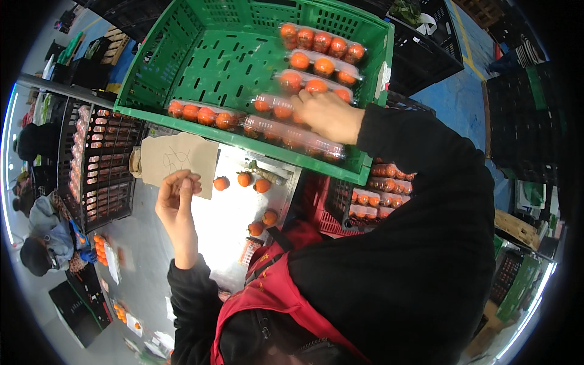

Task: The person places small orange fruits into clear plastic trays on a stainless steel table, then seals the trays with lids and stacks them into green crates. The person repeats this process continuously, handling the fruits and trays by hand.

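My right hand (326,114) reaches into a green plastic crate (248,141), its fingers curled over a clear plastic pack of orange-red fruit (273,106). The hand and the packs about it are slightly blurred. Behind it, several similar packs (321,42) lie along the crate's right side. Two more packs line the near wall, a left one (205,115) and a right one (294,135). Loosely curled and with nothing visible in it, my left hand (178,205) hovers in front of a piece of brown cardboard (182,153) that bears handwriting.
Several loose orange-red fruits (244,179) sit on the shiny metal table (228,205). A black crate (102,169) of packed fruit stands at left, another (340,200) below the green crate's right corner. A person (50,237) works at the far left. Black crates (424,54) stand behind.
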`<control>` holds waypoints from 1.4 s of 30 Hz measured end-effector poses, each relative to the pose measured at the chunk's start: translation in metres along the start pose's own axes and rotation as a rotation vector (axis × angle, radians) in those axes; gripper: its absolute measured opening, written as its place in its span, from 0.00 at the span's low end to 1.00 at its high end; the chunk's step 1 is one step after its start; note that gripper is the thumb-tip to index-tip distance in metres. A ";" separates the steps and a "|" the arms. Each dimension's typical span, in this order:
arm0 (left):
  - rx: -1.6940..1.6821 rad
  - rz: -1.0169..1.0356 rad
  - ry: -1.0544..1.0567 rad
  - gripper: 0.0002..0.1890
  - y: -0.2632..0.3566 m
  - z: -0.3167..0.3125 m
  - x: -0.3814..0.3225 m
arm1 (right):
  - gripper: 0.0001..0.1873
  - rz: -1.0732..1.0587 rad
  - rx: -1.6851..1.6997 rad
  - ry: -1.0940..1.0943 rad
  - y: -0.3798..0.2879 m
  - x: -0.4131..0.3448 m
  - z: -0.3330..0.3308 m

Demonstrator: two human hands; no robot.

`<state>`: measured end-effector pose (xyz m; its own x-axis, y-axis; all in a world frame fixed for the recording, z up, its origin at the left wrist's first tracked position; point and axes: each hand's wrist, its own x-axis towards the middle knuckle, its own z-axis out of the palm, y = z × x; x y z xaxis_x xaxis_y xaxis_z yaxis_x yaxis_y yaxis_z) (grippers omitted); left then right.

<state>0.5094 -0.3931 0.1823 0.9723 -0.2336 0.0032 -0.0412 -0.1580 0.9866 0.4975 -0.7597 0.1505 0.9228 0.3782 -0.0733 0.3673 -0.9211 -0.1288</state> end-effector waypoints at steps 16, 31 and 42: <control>0.701 0.475 -1.449 0.32 -0.014 0.151 0.173 | 0.13 0.124 0.160 0.143 0.079 0.020 -0.001; 1.115 1.100 -0.854 0.40 -0.009 0.191 0.152 | 0.14 0.129 0.185 0.111 0.081 0.021 -0.003; 1.243 1.359 -1.019 0.47 -0.011 0.192 0.171 | 0.15 0.508 -0.088 0.357 0.186 0.043 -0.018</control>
<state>0.6320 -0.6157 0.1407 -0.2167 -0.9755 -0.0391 -0.9619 0.2202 -0.1622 0.6080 -0.9163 0.1412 0.9610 -0.1486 0.2331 -0.1328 -0.9877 -0.0820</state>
